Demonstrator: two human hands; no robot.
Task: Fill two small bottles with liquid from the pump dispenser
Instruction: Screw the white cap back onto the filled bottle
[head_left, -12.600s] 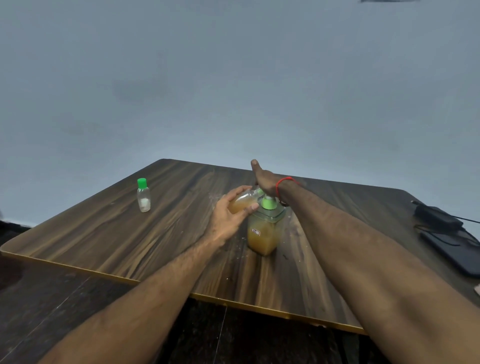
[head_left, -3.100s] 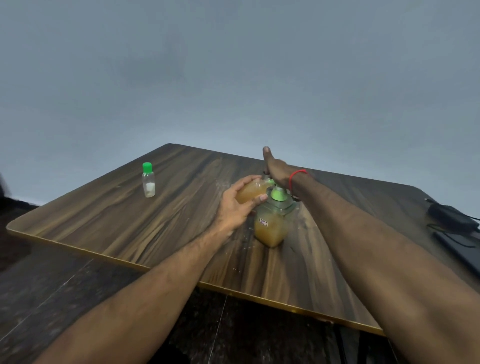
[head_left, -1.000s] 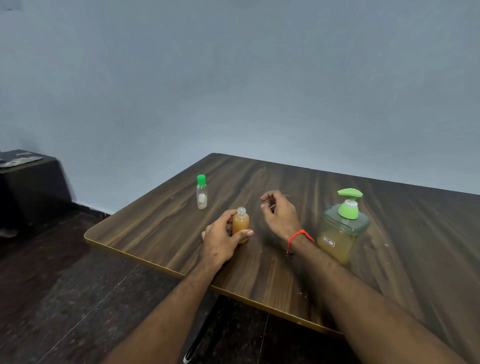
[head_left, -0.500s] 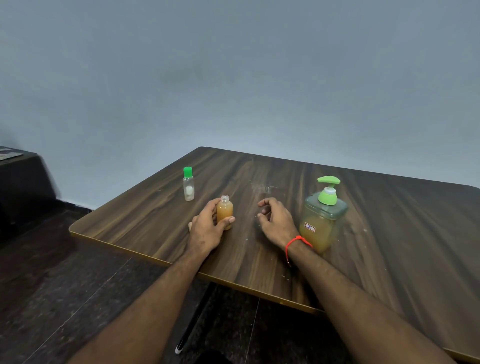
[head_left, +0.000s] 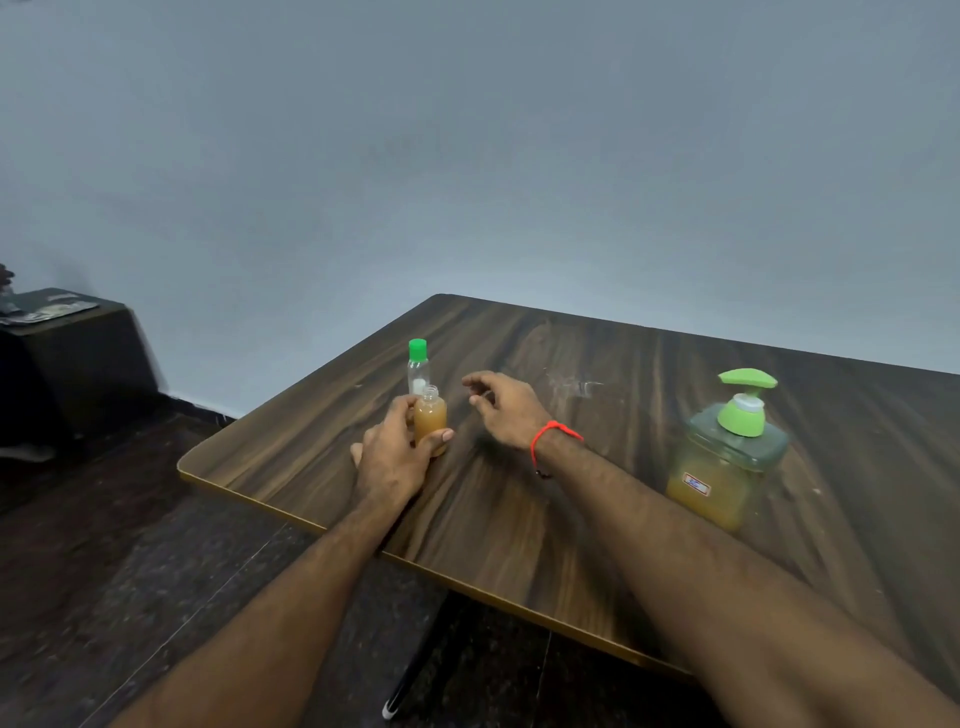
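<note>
A small uncapped bottle (head_left: 430, 418) full of amber liquid stands upright on the wooden table (head_left: 597, 493), and my left hand (head_left: 392, 457) is wrapped around it. Just behind it stands a second small clear bottle (head_left: 418, 366) with a green cap, nearly empty. My right hand (head_left: 501, 408), with a red thread at the wrist, hovers to the right of both bottles with fingers loosely apart, holding nothing. The pump dispenser (head_left: 730, 457), a squarish jar of amber liquid with a green pump head, stands at the right, apart from both hands.
The table's left corner and front edge lie close to my left hand. A dark low cabinet (head_left: 67, 353) with papers on top stands against the grey wall at far left. Dark floor lies below the table.
My hands left the dispenser; the filled bottle now stands on the table near the green-capped bottle. My right hand has lifted and moved toward the capped bottle. The view has shifted left.
</note>
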